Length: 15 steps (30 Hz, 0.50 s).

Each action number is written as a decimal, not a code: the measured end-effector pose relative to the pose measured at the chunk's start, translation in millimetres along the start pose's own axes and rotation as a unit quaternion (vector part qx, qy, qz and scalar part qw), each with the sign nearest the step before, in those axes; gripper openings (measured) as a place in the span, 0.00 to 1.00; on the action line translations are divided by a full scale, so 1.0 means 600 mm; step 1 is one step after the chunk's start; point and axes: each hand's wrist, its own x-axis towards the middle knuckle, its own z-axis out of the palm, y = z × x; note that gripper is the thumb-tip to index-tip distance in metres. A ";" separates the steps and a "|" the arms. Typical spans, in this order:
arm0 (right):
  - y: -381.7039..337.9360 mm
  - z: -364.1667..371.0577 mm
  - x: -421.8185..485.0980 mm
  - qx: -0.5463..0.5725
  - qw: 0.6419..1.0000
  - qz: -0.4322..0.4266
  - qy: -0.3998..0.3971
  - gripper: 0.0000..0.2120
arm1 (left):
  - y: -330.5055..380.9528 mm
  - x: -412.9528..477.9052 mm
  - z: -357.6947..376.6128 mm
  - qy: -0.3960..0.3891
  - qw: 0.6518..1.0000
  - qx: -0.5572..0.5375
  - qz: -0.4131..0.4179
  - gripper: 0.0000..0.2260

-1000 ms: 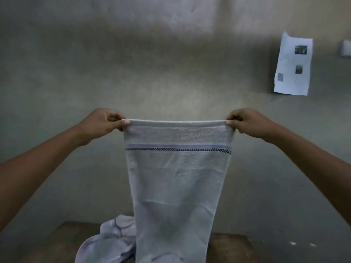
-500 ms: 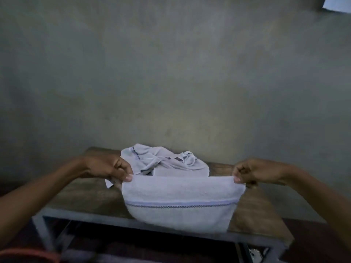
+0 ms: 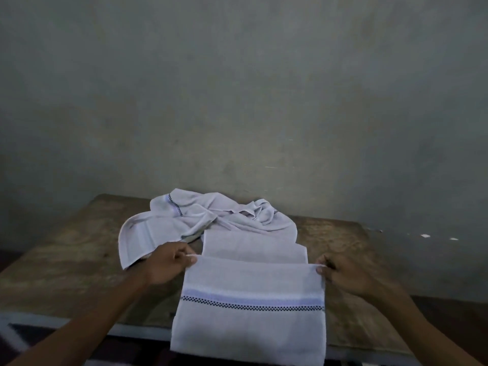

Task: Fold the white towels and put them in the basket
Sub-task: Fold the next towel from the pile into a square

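Head view, dim light.

- Left grip [image 3: 169, 262]: thumb pressed against curled fingers, pinching the far left corner of the white towel [image 3: 253, 313]. The forearm comes in from the lower left.
- Right grip [image 3: 343, 276]: the same pinch on the far right corner, knuckles up.
- The towel's held edge runs straight between the two grips, low over the desk [image 3: 66, 260]. From that edge the cloth runs toward the person and lies on the wooden top. Its near end drapes over the desk's front edge.
- A pale blue band with a dark checkered line crosses the towel on the person's side of both grips.
- Beyond the held edge a second flat layer of white cloth lies on the desk and reaches back to the heap. I cannot tell whether it is the same towel doubled under.
- Heap of crumpled white towels [image 3: 200, 217]: back middle of the desk. One flap hangs out to the left, just behind the left grip and partly hidden by it.
- The desk top is worn, with a pale frame under its front edge.
- A grey-green plaster wall [image 3: 237, 88] stands close behind the desk.
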 end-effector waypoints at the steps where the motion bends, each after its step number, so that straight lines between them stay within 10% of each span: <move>1: 0.009 0.004 0.020 0.007 1.000 0.010 0.020 0.07 | -0.004 0.021 0.011 0.017 1.000 0.004 0.004 0.04; 15: 0.100 0.079 0.243 0.006 0.999 0.049 0.022 0.09 | -0.066 0.194 0.118 0.085 0.986 0.073 0.124 0.20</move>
